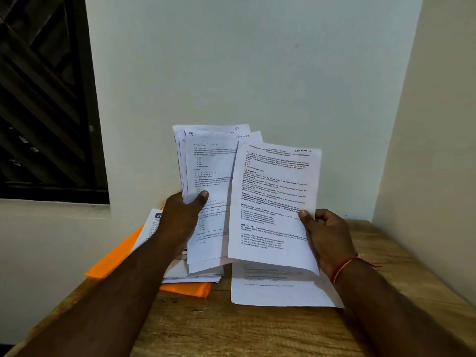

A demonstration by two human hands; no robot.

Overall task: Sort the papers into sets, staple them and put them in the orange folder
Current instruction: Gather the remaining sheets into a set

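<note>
Over the wooden table [231, 331], set in the corner of the room, the person holds papers up in both hands. The left hand [184, 217] grips a fanned stack of papers [208, 161] near its lower left edge. Its thumb lies flat across the front page, and the other fingers are curled behind, out of my sight. The right hand [327, 233] pinches a printed sheet [273, 202] at its right edge, thumb on the front and fingers bent behind it. "SECTION-3" is handwritten in the top corner. This sheet tilts to the right and overlaps the right side of the stack. Whether it is one page or a few I can't tell.

The orange folder [116, 258] lies flat on the table at the left, below the left forearm. A pile of white pages [201, 277] rests on it, and another printed page [152, 225] pokes out beyond the left wrist. Just beside the folder, to its right, a loose sheet [278, 292] lies on the bare wood beneath the raised sheet. A red thread [342, 266] is tied round the right wrist. A dark window [43, 99] sits in the wall [257, 60] at the left.
</note>
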